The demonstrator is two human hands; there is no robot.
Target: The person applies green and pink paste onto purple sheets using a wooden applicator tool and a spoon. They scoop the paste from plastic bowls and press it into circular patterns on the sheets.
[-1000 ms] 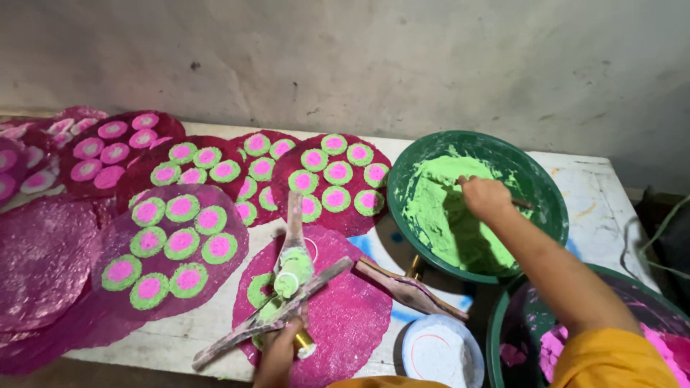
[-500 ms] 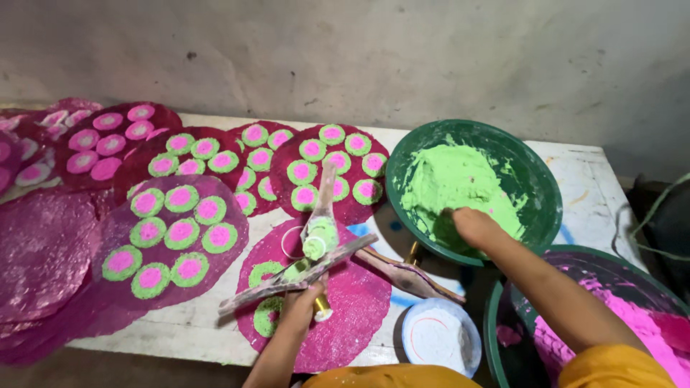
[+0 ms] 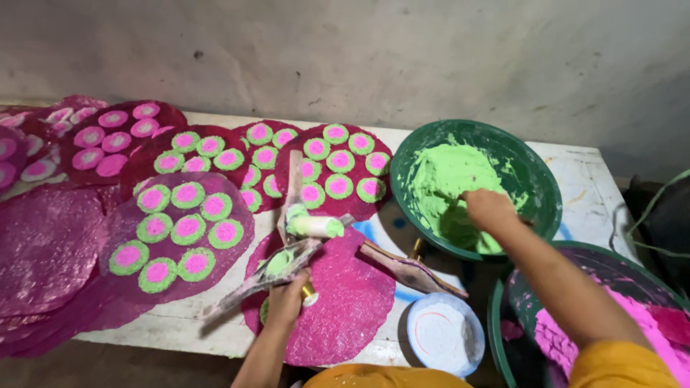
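Left hand closed around a paste-caked wooden press, holding it over the magenta sheet on the tabletop, while right hand, fingers curled, digs green paste from the green basin within reach, grip contents unclear.

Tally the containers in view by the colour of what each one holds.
Basin of green paste: 1
Basin of pink paste: 1
Small bowl of white powder: 1
Total: 3
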